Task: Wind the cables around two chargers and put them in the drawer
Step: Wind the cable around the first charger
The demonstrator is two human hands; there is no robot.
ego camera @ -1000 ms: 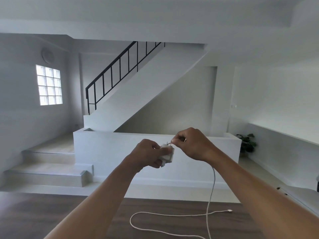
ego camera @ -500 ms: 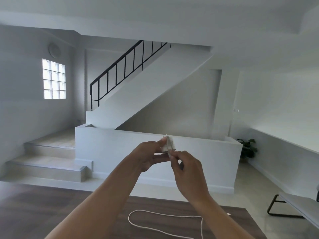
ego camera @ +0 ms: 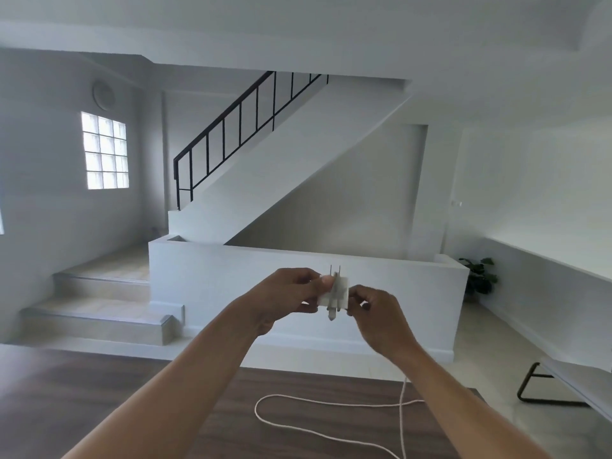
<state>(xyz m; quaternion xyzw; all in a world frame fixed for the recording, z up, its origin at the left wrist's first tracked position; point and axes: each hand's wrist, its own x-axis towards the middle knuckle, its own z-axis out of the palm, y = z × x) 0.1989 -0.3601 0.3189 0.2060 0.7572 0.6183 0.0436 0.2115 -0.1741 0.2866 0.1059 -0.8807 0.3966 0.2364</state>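
A small white charger (ego camera: pixel 337 294) with two metal prongs pointing up is held in the air in front of me. My left hand (ego camera: pixel 284 298) pinches its left side. My right hand (ego camera: pixel 377 313) is closed on the white cable right beside the charger's right side. A turn of cable lies across the charger's body. The remaining white cable (ego camera: pixel 298 429) hangs down past my right wrist and loops on the dark wooden table (ego camera: pixel 116 392) below. No second charger and no drawer are in view.
A low white wall (ego camera: pixel 231 279) and a staircase with a black railing (ego camera: pixel 238 127) stand beyond the table. Steps (ego camera: pixel 99 309) lie at the left. A bench with a black metal leg (ego camera: pixel 543 385) is at the right, and a potted plant (ego camera: pixel 478 276) stands behind it.
My right hand has moved from above the charger, down under it, and now up to its right side, carrying the cable around it. The charger's prongs now point up.
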